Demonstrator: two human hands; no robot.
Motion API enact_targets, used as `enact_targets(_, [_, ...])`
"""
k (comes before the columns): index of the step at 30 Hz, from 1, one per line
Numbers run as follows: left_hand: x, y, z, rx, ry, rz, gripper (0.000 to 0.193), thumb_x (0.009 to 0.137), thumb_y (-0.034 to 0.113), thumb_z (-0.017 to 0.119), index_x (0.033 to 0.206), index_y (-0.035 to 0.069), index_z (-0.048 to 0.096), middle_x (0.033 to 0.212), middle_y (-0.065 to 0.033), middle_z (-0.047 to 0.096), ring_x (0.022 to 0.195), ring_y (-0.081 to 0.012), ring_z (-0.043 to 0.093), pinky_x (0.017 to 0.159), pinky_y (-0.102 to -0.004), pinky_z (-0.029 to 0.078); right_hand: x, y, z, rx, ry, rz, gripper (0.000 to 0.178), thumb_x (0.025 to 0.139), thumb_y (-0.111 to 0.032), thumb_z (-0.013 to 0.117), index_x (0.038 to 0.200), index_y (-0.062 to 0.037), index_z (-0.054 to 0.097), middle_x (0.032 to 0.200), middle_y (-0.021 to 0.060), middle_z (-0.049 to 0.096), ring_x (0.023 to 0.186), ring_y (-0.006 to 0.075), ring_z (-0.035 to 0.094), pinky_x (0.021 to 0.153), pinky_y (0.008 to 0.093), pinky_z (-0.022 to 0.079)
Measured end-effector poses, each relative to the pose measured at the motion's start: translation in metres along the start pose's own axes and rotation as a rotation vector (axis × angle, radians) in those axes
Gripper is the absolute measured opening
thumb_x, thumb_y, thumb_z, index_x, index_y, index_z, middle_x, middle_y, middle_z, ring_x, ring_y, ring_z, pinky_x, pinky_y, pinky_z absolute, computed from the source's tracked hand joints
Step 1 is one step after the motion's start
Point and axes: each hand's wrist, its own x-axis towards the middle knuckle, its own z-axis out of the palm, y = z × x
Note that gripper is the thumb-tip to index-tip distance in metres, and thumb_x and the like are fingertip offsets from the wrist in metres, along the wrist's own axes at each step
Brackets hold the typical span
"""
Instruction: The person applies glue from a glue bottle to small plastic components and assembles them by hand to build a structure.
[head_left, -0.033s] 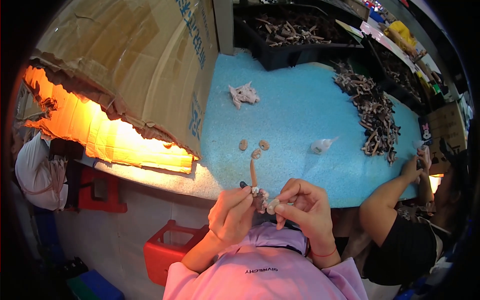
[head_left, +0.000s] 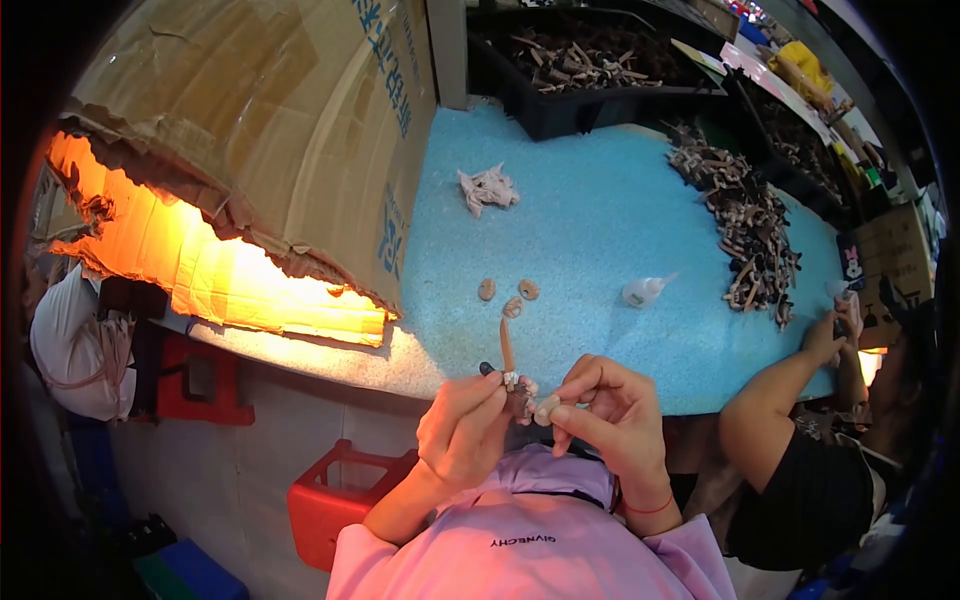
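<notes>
In front of my chest, at the table's near edge, my left hand [head_left: 462, 430] is closed on a small figure-like piece [head_left: 519, 397] with whitish and dark parts. A long brown blade-shaped part [head_left: 507, 347] sticks up from it, away from me. Between thumb and fingers, my right hand [head_left: 610, 415] pinches a small pale beige oval piece [head_left: 546, 410], held against or very close to the figure-like piece; I cannot tell if they are joined. Just beyond lie three small beige rounded pieces [head_left: 528, 290] on the blue tabletop [head_left: 570, 230].
A white squeeze bottle [head_left: 645, 291] lies to the right, a crumpled whitish cloth [head_left: 488, 190] farther back. A heap of small parts [head_left: 745, 220] and black bins [head_left: 575, 110] line the far side. A torn cardboard box [head_left: 270, 130] glows at left. A co-worker's arm [head_left: 775, 400] is at right.
</notes>
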Motion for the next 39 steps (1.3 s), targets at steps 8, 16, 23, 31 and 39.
enact_targets(8, [-0.001, -0.006, 0.000, -0.001, -0.033, 0.051, 0.030, 0.060, -0.016, 0.064, 0.088, -0.008, 0.057, 0.094, -0.0180, 0.058, 0.071, -0.0273, 0.061, 0.057, -0.0318, 0.052, 0.000, 0.000, -0.005, -0.068, -0.041, 0.044, 0.010, 0.078, 0.006, 0.058, 0.086, 0.0062, 0.052, 0.081, 0.0126, 0.058, 0.065, 0.0137, 0.059, 0.051, 0.0239, 0.053])
enact_targets(16, [0.003, 0.000, -0.002, -0.005, -0.046, 0.029, 0.032, 0.062, -0.018, 0.064, 0.090, -0.004, 0.056, 0.093, -0.0158, 0.057, 0.075, -0.0255, 0.061, 0.062, -0.0309, 0.052, 0.007, -0.004, -0.014, 0.090, -0.143, 0.167, 0.010, 0.079, 0.006, 0.059, 0.085, 0.0060, 0.052, 0.081, 0.0119, 0.058, 0.065, 0.0121, 0.059, 0.051, 0.0228, 0.053])
enact_targets(23, [0.006, 0.004, -0.004, -0.059, -0.043, 0.011, 0.031, 0.062, -0.019, 0.063, 0.089, -0.005, 0.056, 0.092, -0.0163, 0.057, 0.076, -0.0256, 0.061, 0.062, -0.0303, 0.052, -0.002, -0.008, 0.001, -0.043, -0.075, 0.062, 0.009, 0.079, 0.005, 0.058, 0.085, 0.0048, 0.052, 0.079, 0.0114, 0.060, 0.067, 0.0120, 0.059, 0.051, 0.0231, 0.052])
enact_targets(31, [0.006, 0.004, -0.003, -0.036, -0.045, -0.003, 0.030, 0.063, -0.019, 0.063, 0.089, -0.005, 0.056, 0.092, -0.0164, 0.057, 0.076, -0.0255, 0.061, 0.063, -0.0304, 0.052, 0.000, -0.002, -0.004, 0.001, -0.117, 0.075, 0.010, 0.082, 0.003, 0.057, 0.089, 0.0049, 0.050, 0.084, 0.0139, 0.061, 0.070, 0.0146, 0.061, 0.056, 0.0239, 0.053])
enact_targets(39, [0.006, 0.001, -0.004, 0.000, -0.052, 0.034, 0.034, 0.060, -0.018, 0.064, 0.089, -0.004, 0.057, 0.093, -0.0163, 0.057, 0.077, -0.0261, 0.061, 0.065, -0.0309, 0.053, 0.002, -0.005, -0.004, 0.060, -0.080, 0.171, 0.009, 0.083, 0.002, 0.055, 0.090, 0.0057, 0.050, 0.084, 0.0141, 0.061, 0.073, 0.0164, 0.062, 0.065, 0.0279, 0.056])
